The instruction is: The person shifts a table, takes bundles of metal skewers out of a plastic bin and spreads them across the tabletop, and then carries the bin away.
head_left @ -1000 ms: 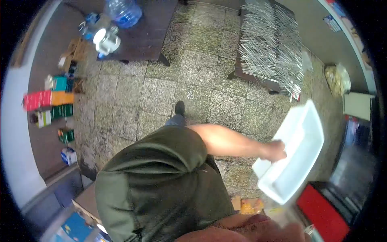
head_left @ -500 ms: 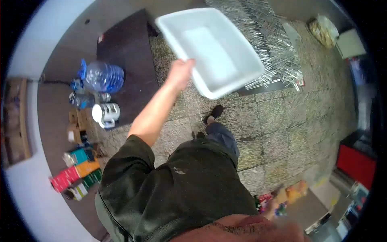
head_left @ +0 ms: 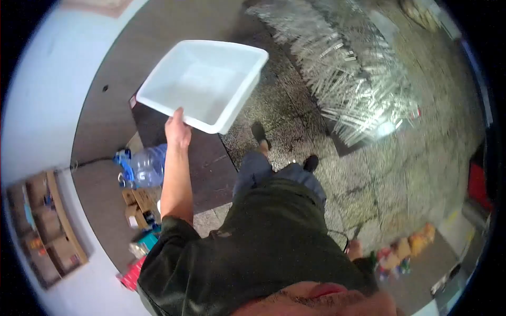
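My left hand [head_left: 178, 130], its fingers closed, grips the near rim of a white rectangular plastic tub [head_left: 205, 89]. The inside of the tub shows with nothing in it. It is held above a dark table [head_left: 203, 168]. A large clear plastic bottle [head_left: 147, 167] with blue parts lies on the left, near my forearm. Low on the right, my right hand [head_left: 354, 248] shows small and partly hidden beside my sleeve, with a thin dark loop next to it; its finger pose is unclear.
Many thin, shiny clear sticks [head_left: 348, 79] cover a second table at upper right. Wall shelves [head_left: 45, 226] hang at lower left, near cardboard boxes [head_left: 138, 208]. Colourful packets [head_left: 403, 253] lie at lower right. My feet stand on the tiled floor [head_left: 369, 184].
The tub in my left hand has swung from the right across to the upper left, over the dark table. The view has turned, and my right hand now shows.
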`<state>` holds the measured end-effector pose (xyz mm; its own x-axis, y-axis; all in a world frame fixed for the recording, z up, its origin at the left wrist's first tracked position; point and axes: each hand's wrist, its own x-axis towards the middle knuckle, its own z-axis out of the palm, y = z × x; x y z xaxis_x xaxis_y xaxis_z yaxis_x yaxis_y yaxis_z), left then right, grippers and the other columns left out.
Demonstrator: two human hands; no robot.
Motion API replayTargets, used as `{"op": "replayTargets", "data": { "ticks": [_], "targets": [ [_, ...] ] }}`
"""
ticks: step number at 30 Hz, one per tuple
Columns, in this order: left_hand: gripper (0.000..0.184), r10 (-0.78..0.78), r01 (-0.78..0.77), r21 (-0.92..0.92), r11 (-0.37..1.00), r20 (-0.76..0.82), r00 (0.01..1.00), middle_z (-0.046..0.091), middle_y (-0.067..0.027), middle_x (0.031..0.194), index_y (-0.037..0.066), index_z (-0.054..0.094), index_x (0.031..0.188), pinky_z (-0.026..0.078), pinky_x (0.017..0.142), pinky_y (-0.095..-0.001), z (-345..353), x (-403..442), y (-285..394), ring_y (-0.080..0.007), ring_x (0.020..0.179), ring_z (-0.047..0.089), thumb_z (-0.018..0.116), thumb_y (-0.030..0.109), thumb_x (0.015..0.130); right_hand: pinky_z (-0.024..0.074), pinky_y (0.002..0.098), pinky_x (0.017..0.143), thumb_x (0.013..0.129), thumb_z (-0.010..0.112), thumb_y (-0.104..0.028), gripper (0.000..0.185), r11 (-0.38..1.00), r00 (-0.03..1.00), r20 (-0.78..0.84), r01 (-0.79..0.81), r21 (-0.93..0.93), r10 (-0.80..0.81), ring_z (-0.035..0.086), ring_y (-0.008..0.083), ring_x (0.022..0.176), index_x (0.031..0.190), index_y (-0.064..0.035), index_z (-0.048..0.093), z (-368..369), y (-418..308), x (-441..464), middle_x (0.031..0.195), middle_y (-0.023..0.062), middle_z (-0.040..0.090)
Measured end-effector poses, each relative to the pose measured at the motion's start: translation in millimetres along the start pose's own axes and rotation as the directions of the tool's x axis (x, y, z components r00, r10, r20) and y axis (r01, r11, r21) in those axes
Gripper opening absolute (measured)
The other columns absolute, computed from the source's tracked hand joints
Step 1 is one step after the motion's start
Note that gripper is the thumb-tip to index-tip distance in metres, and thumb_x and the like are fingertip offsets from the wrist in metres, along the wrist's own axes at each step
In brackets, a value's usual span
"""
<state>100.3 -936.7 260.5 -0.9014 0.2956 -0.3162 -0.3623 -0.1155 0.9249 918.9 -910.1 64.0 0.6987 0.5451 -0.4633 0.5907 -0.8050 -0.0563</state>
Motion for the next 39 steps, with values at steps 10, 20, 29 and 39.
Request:
{"op": "replayTargets", "data": {
  "ticks": [10, 20, 29, 39],
  "targets": [
    [0.036, -0.279, 0.261, 0.150, 0.953, 0.110, 0.954, 0.059, -0.0094, 0.111, -0.002, 0.049, 0.118, 0.049, 0.077, -0.0408, 27.7, 202.5, -16.4, -0.0237, 0.099, 0.059, 0.059, 0.014, 0.088, 0.0430, 0.0350, 0.054, 0.093, 0.052, -0.029, 0.032, 0.838, 0.997, 0.045, 0.024, 0.545, -0.058, 0.056, 0.0216, 0.063, 0.084, 0.0010, 0.060, 141.4, -231.8, -71.6, 0.071, 0.0102, 0.059],
    [0.038, -0.328, 0.270, 0.259, 0.927, 0.219, 0.919, 0.056, -0.0150, 0.116, -0.008, 0.047, 0.121, 0.047, 0.089, -0.0419, 116.2, 285.4, -6.1, -0.0278, 0.104, 0.057, 0.055, 0.013, 0.091, 0.0463, 0.0337, 0.054, 0.094, 0.050, -0.035, 0.039, 0.776, 0.889, -0.239, 0.457, 0.435, -0.390, 0.057, 0.0165, 0.055, 0.080, 0.0008, 0.061, 221.5, -440.3, -77.4, 0.065, 0.0069, 0.061],
    [0.041, -0.346, 0.289, 0.409, 0.866, 0.072, 0.935, 0.055, -0.0136, 0.121, -0.004, 0.043, 0.128, 0.048, 0.091, -0.0426, 179.4, 295.0, 5.1, -0.0275, 0.108, 0.057, 0.051, 0.018, 0.094, 0.0487, 0.0468, 0.074, 0.090, 0.050, -0.031, 0.034, 0.889, 0.935, -0.097, 0.355, 0.290, -0.342, 0.063, 0.0410, 0.080, 0.091, -0.0015, 0.066, 233.6, -562.8, -46.7, 0.084, 0.0215, 0.066],
    [0.047, -0.366, 0.321, 0.535, 0.782, -0.024, 0.930, 0.052, -0.0152, 0.125, -0.004, 0.041, 0.130, 0.046, 0.094, -0.0447, 230.6, 301.3, -9.0, -0.0291, 0.114, 0.053, 0.054, 0.022, 0.093, 0.0477, 0.0486, 0.070, 0.092, 0.048, -0.033, 0.032, 0.899, 0.949, -0.176, 0.306, 0.315, -0.261, 0.062, 0.0413, 0.079, 0.099, -0.0064, 0.065, 265.6, -545.0, 0.8, 0.083, 0.0204, 0.066]
  ]
}}
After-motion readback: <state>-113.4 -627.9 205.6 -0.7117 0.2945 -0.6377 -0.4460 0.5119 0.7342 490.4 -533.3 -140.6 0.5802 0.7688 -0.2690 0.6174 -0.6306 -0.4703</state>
